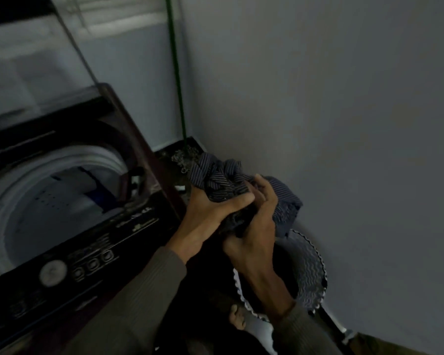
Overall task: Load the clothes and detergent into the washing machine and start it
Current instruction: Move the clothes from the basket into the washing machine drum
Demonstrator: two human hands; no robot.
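Clothes (217, 175) — a striped dark bundle — sit bunched between the hands: left hand (210, 213) and right hand (258, 226) both curl tightly round them, above the basket (310, 272), washing machine (92, 252) open to their left.

Left sleeve (128, 301) and right sleeve (303, 334): long, ribbed knit, dull olive-brown in dim light, cuffs ending at the wrists. Left hand (210, 213) and right hand (254, 247) bare. One foot (237, 320) unshod.

Dim room, grey wall (344, 98), green pole (176, 73) in corner
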